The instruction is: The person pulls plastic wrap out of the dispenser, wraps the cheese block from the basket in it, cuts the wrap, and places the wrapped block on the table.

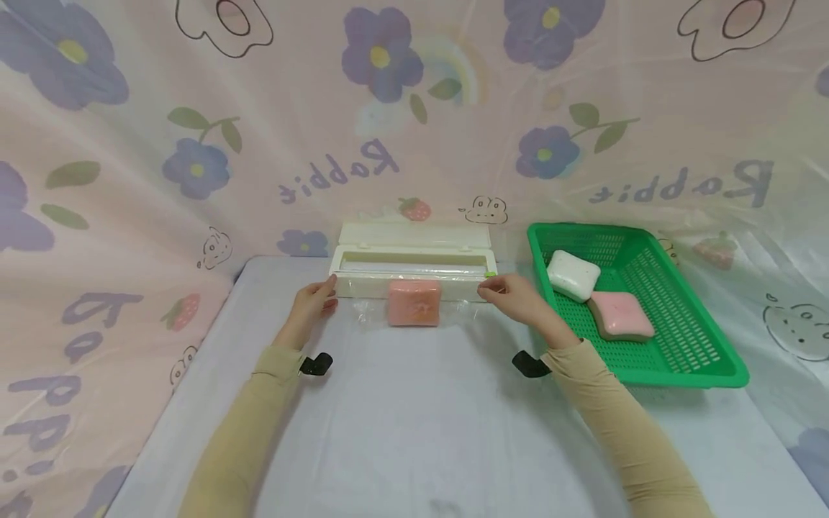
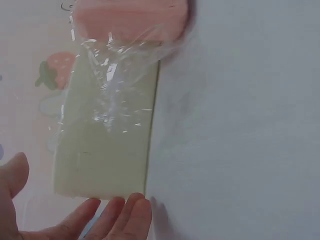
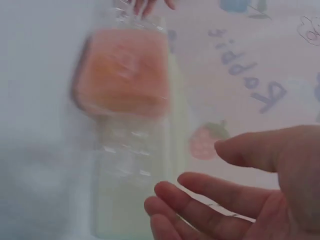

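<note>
A cream cling film dispenser [image 1: 359, 287] sits at the back of the table with its lid [image 1: 414, 235] raised and a film roll inside. Against its front stands a pink soap bar [image 1: 414, 303], covered by clear film [image 1: 370, 312] that spreads out on both sides. My left hand [image 1: 311, 305] is at the dispenser's left end; in the left wrist view its fingertips [image 2: 138, 205] lie at the box's end, thumb apart. Beside the right end is my right hand [image 1: 514, 297], fingers loosely bent and thumb apart, with nothing seen between them in the right wrist view [image 3: 215, 192].
To the right stands a green plastic basket [image 1: 702, 338] holding a white soap bar [image 1: 573, 275] and a pink-topped soap bar [image 1: 622, 315]. A small green slider [image 1: 490, 274] is at the dispenser's right front edge. Behind the table hangs a patterned curtain [image 1: 453, 137].
</note>
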`<move>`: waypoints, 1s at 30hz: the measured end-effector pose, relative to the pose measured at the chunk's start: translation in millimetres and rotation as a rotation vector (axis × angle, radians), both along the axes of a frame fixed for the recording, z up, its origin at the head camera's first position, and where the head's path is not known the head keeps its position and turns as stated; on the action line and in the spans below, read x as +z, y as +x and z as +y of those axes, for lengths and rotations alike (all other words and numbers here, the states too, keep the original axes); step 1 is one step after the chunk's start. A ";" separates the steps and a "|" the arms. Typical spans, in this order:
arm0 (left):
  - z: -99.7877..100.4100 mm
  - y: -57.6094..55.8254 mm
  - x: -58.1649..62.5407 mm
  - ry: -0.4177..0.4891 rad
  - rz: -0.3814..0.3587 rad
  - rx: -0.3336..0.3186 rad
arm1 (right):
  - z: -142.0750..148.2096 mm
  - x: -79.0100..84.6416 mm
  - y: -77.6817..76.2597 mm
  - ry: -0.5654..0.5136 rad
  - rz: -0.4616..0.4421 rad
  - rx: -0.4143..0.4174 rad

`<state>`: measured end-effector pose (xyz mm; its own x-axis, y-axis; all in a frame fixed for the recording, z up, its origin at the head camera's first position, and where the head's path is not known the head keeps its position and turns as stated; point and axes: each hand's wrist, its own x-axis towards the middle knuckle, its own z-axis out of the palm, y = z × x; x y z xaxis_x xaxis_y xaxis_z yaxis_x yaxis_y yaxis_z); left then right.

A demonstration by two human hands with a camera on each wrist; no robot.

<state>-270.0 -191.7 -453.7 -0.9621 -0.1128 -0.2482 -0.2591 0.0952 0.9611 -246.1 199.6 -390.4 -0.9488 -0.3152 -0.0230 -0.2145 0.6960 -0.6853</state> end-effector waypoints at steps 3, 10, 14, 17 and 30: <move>2.5 8.9 -6.6 0.014 -0.020 -0.040 | -3.5 -19.4 8.4 -0.005 -0.010 -0.032; 12.2 21.5 -19.6 0.049 0.014 -0.137 | -7.4 -58.0 18.1 -0.061 -0.037 -0.157; 14.8 22.5 -24.2 0.044 0.018 -0.176 | -7.4 -72.2 17.8 -0.082 -0.036 -0.229; 16.8 22.1 -24.0 0.044 0.004 -0.194 | -7.7 -80.0 15.5 -0.118 -0.050 -0.274; 28.9 5.8 -26.5 -0.038 0.055 -0.263 | -20.4 -94.0 -9.8 -0.544 -0.170 -0.288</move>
